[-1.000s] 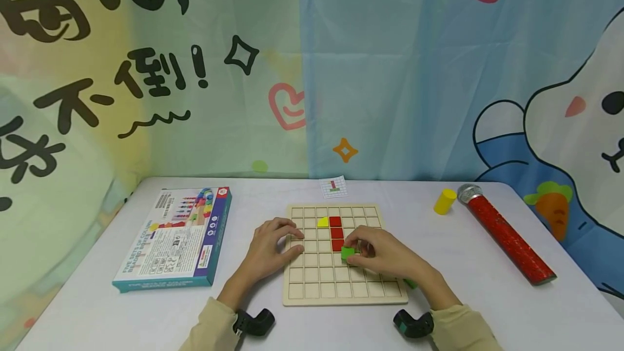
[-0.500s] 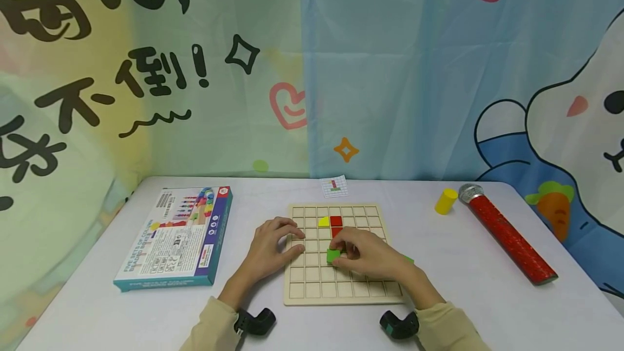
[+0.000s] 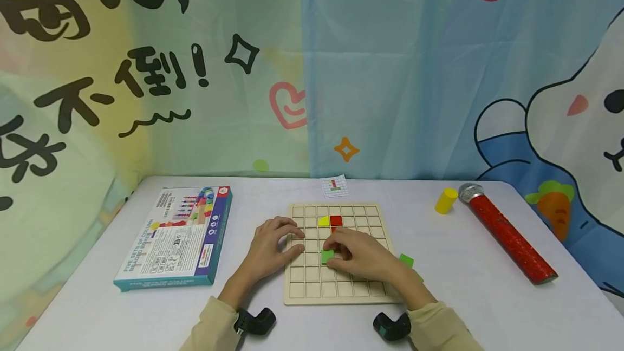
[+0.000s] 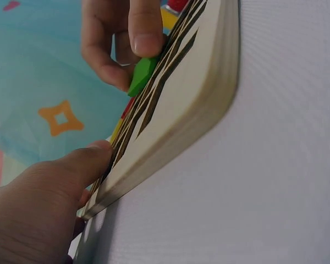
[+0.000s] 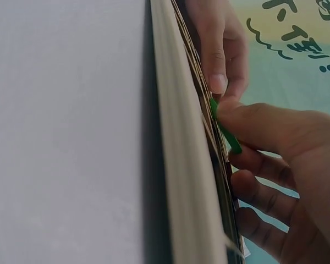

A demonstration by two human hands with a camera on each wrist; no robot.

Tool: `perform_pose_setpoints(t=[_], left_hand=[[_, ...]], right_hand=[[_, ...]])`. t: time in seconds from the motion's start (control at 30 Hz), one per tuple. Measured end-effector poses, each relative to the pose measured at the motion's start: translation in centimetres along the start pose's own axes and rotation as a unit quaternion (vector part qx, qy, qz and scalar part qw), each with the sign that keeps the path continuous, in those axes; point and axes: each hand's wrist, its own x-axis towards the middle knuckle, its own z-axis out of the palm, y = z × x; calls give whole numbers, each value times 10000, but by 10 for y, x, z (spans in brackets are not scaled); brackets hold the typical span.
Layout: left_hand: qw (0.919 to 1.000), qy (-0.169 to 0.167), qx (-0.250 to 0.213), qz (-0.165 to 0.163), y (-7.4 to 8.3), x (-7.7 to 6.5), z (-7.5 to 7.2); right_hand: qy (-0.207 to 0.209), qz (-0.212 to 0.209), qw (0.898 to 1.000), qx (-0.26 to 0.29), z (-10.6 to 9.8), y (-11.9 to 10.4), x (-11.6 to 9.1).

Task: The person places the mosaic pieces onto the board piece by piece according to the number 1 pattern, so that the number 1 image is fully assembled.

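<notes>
A wooden grid board point(image 3: 312, 290) lies mid-table. My right hand point(image 3: 366, 257) pinches a small green square block point(image 3: 327, 256) between thumb and fingertips, low over a cell left of the board's centre. In the left wrist view the green block point(image 4: 143, 76) is slightly tilted against the grid. My left hand point(image 3: 274, 242) rests at the board's left edge, thumb and fingers spread apart and touching it. Near the far side sit a yellow piece point(image 3: 324, 221) and a red square point(image 3: 336, 220); the red below it is partly hidden by my right hand.
Green pieces point(image 3: 406, 260) lie by the board's right edge, partly behind my right wrist. A pattern card point(image 3: 334, 186) lies beyond the board. To the left is a flat box point(image 3: 170, 237); to the right are a yellow cylinder point(image 3: 446, 201) and a red microphone point(image 3: 509, 234).
My right hand has moved left across the board with the green block, from just below the red squares to a cell further left. The left hand has stayed in place.
</notes>
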Motion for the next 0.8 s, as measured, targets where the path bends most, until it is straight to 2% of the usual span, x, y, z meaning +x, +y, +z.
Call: perform_pose_setpoints(t=[0.5,0.8], left_hand=[[10000,-24,34,-35,-1,0,1],[10000,-32,2,-60,0,0,1]], right_hand=[[-64,121,9998,-162,-1,-7,1],[-32,-65,9993,377,-5,6,-3]])
